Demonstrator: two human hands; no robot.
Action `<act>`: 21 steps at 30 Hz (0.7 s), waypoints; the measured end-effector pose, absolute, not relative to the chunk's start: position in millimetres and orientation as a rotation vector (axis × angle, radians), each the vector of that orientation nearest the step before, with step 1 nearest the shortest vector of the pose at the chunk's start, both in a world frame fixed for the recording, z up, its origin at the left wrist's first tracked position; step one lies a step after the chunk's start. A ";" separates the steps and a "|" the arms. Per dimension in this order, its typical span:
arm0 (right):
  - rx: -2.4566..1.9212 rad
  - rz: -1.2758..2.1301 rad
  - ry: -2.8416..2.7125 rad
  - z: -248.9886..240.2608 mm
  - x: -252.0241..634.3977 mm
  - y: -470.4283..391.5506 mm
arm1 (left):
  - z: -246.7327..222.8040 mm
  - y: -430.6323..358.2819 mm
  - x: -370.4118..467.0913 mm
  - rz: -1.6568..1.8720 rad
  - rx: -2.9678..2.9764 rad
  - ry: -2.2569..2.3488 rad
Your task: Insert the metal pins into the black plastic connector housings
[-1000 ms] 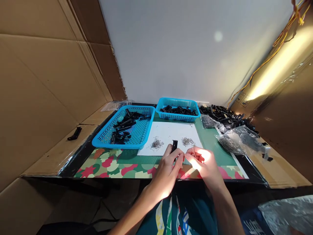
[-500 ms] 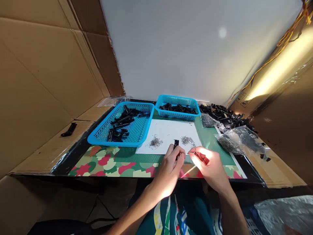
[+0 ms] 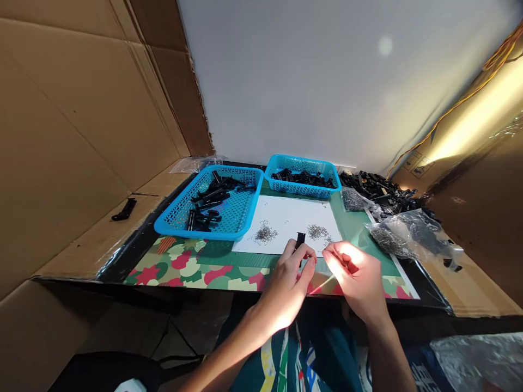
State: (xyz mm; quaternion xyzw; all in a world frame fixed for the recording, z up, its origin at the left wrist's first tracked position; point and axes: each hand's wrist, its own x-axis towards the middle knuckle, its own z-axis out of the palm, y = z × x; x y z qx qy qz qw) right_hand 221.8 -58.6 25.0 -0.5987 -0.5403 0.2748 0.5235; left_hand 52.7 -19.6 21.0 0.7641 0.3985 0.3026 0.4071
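Observation:
My left hand (image 3: 295,270) grips a black plastic part (image 3: 300,239), whose upper end sticks up above the fingers. Just to the right, my right hand (image 3: 354,272) has its thumb and fingertips pinched together; anything between them is too small to make out. A small gap separates the two hands. Beyond them lies a white sheet (image 3: 281,209) bearing two heaps of tiny metal pieces, a left heap (image 3: 265,233) and a right heap (image 3: 317,232), which look like small springs or wire clips.
A blue basket (image 3: 239,234) with black parts stands at the left, a smaller blue basket (image 3: 302,190) at the back. To the right are a pile of black parts (image 3: 376,188) and a clear bag (image 3: 392,239) of metal pieces. One black part (image 3: 125,209) lies on cardboard, far left.
The whole view has shifted slightly, with the scene sitting a little further right. Both hands keep nearly the same pose, the black part still in the left one.

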 end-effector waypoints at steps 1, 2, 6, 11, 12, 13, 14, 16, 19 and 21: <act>-1.444 0.648 -1.294 24.8 225.6 -59.8 | 20.2 -20.1 49.2 0.732 1.946 0.982; -1.461 0.643 -1.303 24.6 230.3 -61.2 | 19.0 -20.3 45.4 0.690 1.961 0.939; -1.572 0.661 -1.392 23.1 252.0 -67.4 | 13.5 -16.3 33.4 0.541 1.939 0.749; -1.607 0.721 -1.442 22.6 264.3 -66.6 | 13.4 -8.8 37.8 0.553 1.907 0.834; -1.603 0.755 -1.448 22.5 263.8 -64.5 | 13.0 -8.3 40.1 0.565 1.930 0.858; -1.601 0.792 -1.451 22.1 262.8 -61.8 | 11.8 -8.2 42.3 0.591 1.963 0.889; -1.603 0.827 -1.446 21.2 261.6 -58.7 | 10.1 -8.4 44.2 0.622 2.006 0.919; -1.624 0.880 -1.416 18.0 259.3 -52.0 | 5.5 -9.2 46.9 0.663 2.103 0.947; -1.635 0.928 -1.409 10.4 258.4 -42.7 | -0.8 -9.9 48.1 0.687 2.205 0.940; -1.618 0.928 -1.431 5.6 258.9 -38.0 | -2.6 -10.0 47.5 0.695 2.221 0.939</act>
